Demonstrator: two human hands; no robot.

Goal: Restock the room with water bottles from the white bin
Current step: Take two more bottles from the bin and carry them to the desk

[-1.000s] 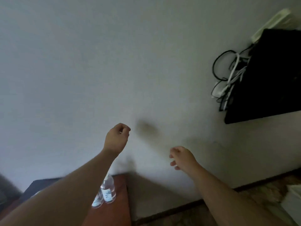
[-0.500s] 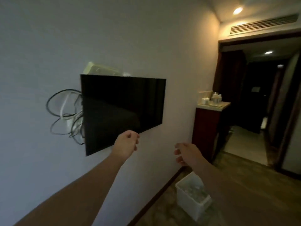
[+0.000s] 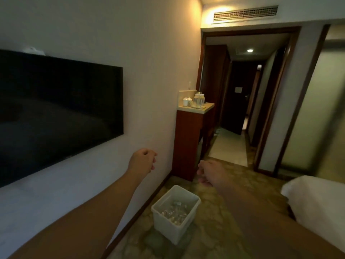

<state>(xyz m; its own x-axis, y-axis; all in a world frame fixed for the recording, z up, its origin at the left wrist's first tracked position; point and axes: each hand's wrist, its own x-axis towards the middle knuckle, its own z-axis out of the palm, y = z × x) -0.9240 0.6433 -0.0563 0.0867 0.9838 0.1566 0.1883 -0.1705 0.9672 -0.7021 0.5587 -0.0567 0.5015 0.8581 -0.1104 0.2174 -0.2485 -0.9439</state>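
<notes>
Since the earlier frame my view has swung right, bringing one white bin (image 3: 175, 214) of water bottles (image 3: 174, 214), too jumbled to count, onto the floor below my left hand (image 3: 142, 161) and right hand (image 3: 210, 172), both empty, fingers loosely curled.

View swung right; white bin (image 3: 175, 214) now nearer, below hands.

1. The left arm enters from the lower left corner and reaches up toward the centre of the frame.
2. The left hand (image 3: 143, 160) has its fingers loosely curled – it holds nothing.
3. The right arm comes from the lower right, forearm bare.
4. The right hand (image 3: 210, 172) sits just right of centre, fingers loosely bent, also without anything in it.
</notes>
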